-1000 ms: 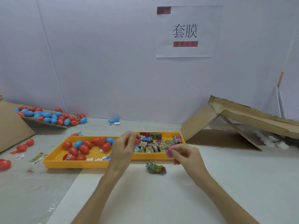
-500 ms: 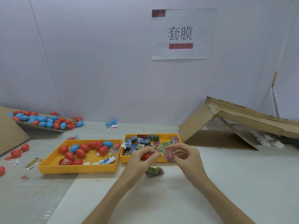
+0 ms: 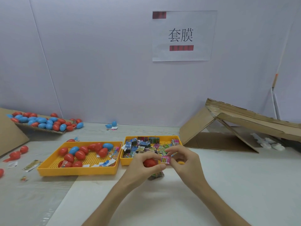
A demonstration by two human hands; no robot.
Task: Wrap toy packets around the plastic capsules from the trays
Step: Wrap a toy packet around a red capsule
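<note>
Over the counter (image 3: 228, 185), a capsule (image 3: 149, 162) is gripped by the left hand (image 3: 143, 168); at its 3 o'clock, a packet (image 3: 165, 160) is pinched by the right hand (image 3: 184, 161).

You have one view, from the camera on your head. It faces forward and down across the table (image 3: 228, 185) to the back wall (image 3: 97, 62), where the paper sign (image 3: 182, 35) sits high in the frame. Your left hand (image 3: 141, 167) and right hand (image 3: 185, 160) are nearest, low and central; the left tray (image 3: 78, 171) and right tray (image 3: 127, 161) lie just beyond them.
</note>
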